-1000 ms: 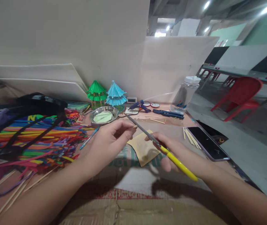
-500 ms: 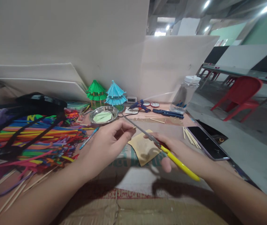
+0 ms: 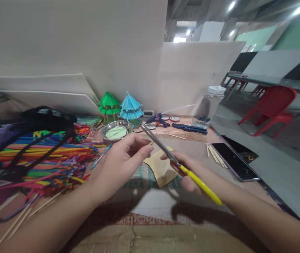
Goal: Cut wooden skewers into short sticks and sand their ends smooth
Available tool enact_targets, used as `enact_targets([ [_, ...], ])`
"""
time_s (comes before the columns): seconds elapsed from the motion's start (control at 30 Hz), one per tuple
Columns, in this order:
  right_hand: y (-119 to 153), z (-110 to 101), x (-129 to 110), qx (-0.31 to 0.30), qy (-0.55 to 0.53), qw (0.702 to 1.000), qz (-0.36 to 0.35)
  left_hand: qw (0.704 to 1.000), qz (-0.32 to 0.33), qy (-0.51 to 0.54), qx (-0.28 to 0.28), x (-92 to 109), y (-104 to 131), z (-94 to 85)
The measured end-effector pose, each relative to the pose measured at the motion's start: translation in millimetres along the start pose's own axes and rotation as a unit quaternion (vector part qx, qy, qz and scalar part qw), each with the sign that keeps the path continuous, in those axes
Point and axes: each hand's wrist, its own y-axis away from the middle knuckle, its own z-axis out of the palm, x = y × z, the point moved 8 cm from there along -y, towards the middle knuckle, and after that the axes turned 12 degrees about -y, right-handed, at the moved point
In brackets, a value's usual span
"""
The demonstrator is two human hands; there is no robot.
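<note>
Pinched in my left hand (image 3: 126,158) is a thin wooden stick (image 3: 151,143); only its short pale end shows past the fingertips, the rest being hidden by the hand. My right hand (image 3: 189,168) is closed around scissors with yellow handles (image 3: 202,186). Their long metal blades (image 3: 162,146) point up and to the left, close beside the stick's end. From this angle I cannot tell whether blade and stick touch. Below both hands, a piece of tan sandpaper-like sheet (image 3: 163,174) lies on the cardboard-covered table.
Left are colourful pipe cleaners (image 3: 47,153) and a black bag (image 3: 50,117). Behind stand a metal bowl (image 3: 104,133), green (image 3: 109,103) and blue (image 3: 130,105) paper pagodas, a glue gun (image 3: 156,118) and a bottle (image 3: 209,105). Cut sticks (image 3: 215,154) and a phone (image 3: 234,161) lie right.
The scissors have turned a little, and their blades now look wider, with two edges showing. My left hand keeps its pinch in nearly the same place. The view has shifted slightly.
</note>
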Motion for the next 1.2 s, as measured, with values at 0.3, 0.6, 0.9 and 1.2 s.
enact_targets([
  [0.3, -1, 2, -18, -0.023, -0.005, 0.999, -0.024, 0.999, -0.017, 0.025, -0.017, -2, 0, 2.5],
  [0.6, -5, 1, -13, -0.033, -0.034, 0.999, 0.015, 1.000, 0.003, -0.018, -0.024, 2, 1, 2.3],
  [0.9, -8, -2, 1, -0.012, -0.033, 0.999, 0.009, 0.999, 0.002, -0.043, -0.031, -1, 1, 3.0],
  [1.2, -6, -9, -8, 0.045, 0.080, 0.996, -0.001, 0.999, -0.012, -0.034, -0.035, 1, -1, 7.2],
])
